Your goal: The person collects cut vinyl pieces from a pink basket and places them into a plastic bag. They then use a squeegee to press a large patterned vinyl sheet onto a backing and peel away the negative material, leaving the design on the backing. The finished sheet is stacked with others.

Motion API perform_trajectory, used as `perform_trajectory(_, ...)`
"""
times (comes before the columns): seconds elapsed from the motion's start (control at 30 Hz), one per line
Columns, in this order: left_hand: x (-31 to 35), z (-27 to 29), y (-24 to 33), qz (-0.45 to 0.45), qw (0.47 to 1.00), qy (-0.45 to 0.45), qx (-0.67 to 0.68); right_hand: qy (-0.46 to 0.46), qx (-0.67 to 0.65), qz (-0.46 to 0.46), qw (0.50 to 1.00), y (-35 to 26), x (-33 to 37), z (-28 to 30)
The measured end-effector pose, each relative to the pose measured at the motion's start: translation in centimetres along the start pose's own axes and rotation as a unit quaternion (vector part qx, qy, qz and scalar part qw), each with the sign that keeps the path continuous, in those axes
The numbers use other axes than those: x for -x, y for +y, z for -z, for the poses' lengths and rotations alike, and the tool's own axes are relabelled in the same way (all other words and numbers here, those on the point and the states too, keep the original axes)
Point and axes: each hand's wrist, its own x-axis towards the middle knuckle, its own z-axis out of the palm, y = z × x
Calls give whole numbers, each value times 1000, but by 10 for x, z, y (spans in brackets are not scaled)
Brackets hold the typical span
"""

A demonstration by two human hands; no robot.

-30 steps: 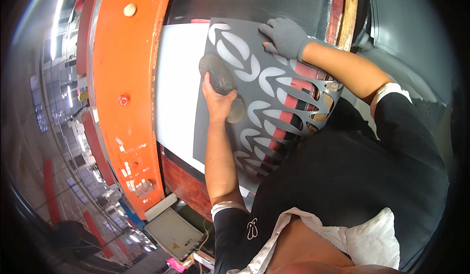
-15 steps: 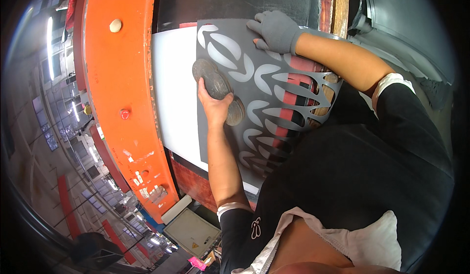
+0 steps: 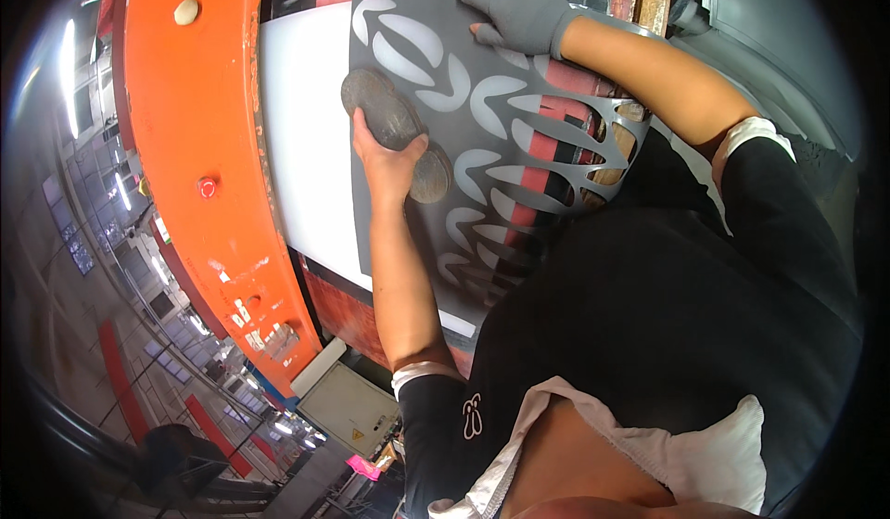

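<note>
My left hand (image 3: 387, 165) is bare and closed around the waist of a dark, sole-shaped cutting die (image 3: 383, 107). Its thumb rests on one side and its fingers on the other. The die lies flat on a grey sheet (image 3: 371, 232) near the sheet's left edge. Leaf-shaped and curved cut-outs run through the right part of that sheet, leaving thin strips at its right edge. Wearing a grey glove, my right hand (image 3: 521, 11) lies on the sheet's far right corner with its fingers stretched out; it holds nothing.
A white board (image 3: 311, 139) lies under the sheet. Along the left runs an orange machine beam (image 3: 190, 102) with a red button (image 3: 206, 187) and a pale knob (image 3: 186, 12). Wooden edging (image 3: 654, 0) stands at the far right. A grey cabinet (image 3: 350, 410) sits lower left.
The whole scene has shifted up and left in the view. Both hands keep nearly the same places on the sheet, and the die stays in my left hand.
</note>
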Motion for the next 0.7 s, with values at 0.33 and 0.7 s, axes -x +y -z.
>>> perform_trajectory(0.33, -29, -4, 10, 74, 991, 3, -107, -54, 42, -40, 997, -6, -5, -7)
perform_trajectory(0.7, -35, 1, 15, 64, 995, -3, -74, -48, 62, -27, 997, -2, -12, -21)
